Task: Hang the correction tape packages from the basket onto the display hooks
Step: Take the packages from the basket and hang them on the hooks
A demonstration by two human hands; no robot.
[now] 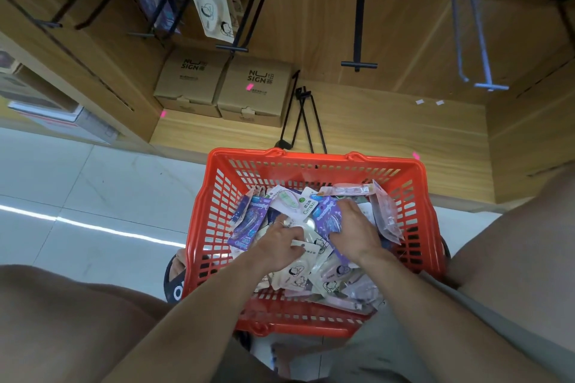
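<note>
Inside the orange basket (311, 162), set on the floor before the wooden display, a heap of correction tape packages (329, 283) is being sorted by both hands. A cream package (306, 250) is being pinched by the left hand (281, 242) between thumb and curled fingers. A purple package (326, 216) is being pressed by the right hand (357, 227), its fingers bent over the card; whether it is being gripped cannot be told. Above, black display hooks (359, 64) are being left mostly bare, one carrying a hung package (211, 6).

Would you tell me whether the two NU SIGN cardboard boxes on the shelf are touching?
Touching: the head view shows the left box and right box pressed side by side, no gap.
</note>
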